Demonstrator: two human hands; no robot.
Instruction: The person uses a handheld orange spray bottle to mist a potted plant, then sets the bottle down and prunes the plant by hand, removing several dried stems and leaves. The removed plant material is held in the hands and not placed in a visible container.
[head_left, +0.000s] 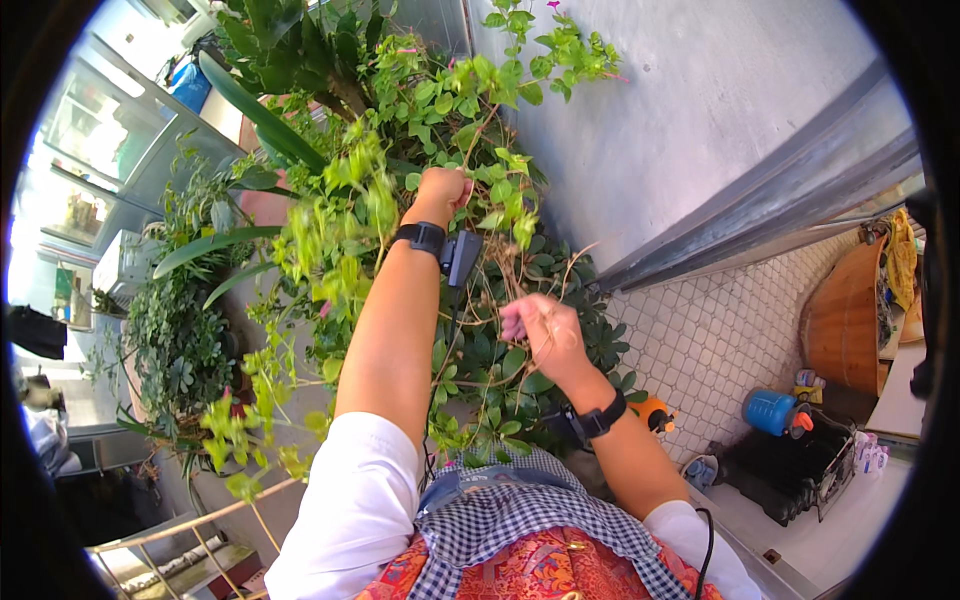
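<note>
My left hand (448, 189) is closed around a thin stem of a leafy green plant (442, 97) with small pink flowers. Lower and to the right, my right hand (546, 334) has its fingers curled at a tangle of dry brown stems (510, 274); some pale strands lie across its back. Its palm side is hidden, so I cannot tell what it grips. Dark green rounded foliage (480, 360) spreads below both hands. Bright green leaves, partly blurred, hang left of my left forearm.
A grey wall panel (637, 127) rises at the right of the plants. Beyond it are a tiled floor (697, 322), an orange bottle (652, 412), a blue container (772, 411) and a wooden tub (844, 307). Another bushy plant (180, 345) and a railing (202, 517) stand left.
</note>
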